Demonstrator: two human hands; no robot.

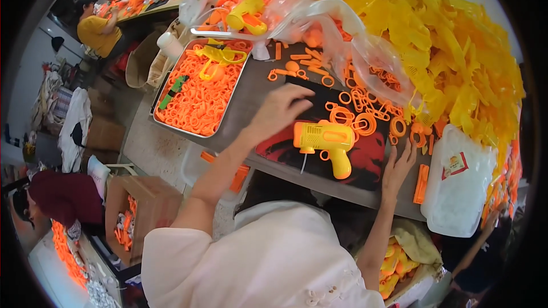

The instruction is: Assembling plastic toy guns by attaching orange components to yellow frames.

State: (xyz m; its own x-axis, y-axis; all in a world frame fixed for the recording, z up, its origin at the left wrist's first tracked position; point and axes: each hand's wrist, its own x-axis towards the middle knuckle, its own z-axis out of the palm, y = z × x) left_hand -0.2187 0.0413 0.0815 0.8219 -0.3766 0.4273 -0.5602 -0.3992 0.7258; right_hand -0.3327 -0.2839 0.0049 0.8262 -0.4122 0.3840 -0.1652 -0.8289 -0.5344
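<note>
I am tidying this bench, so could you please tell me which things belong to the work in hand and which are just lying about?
In hand:
- yellow toy gun on the dark mat
- left hand, open on the mat
- right hand, open beside the orange rings

Lying about:
- metal tray of orange parts
- white plastic tub
- heap of yellow shells
- cardboard box

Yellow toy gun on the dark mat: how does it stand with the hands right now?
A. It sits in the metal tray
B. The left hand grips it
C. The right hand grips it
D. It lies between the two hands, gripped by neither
D: the yellow toy gun lies flat on the dark mat, with the left hand to its upper left and the right hand open at the mat's right edge.
</note>
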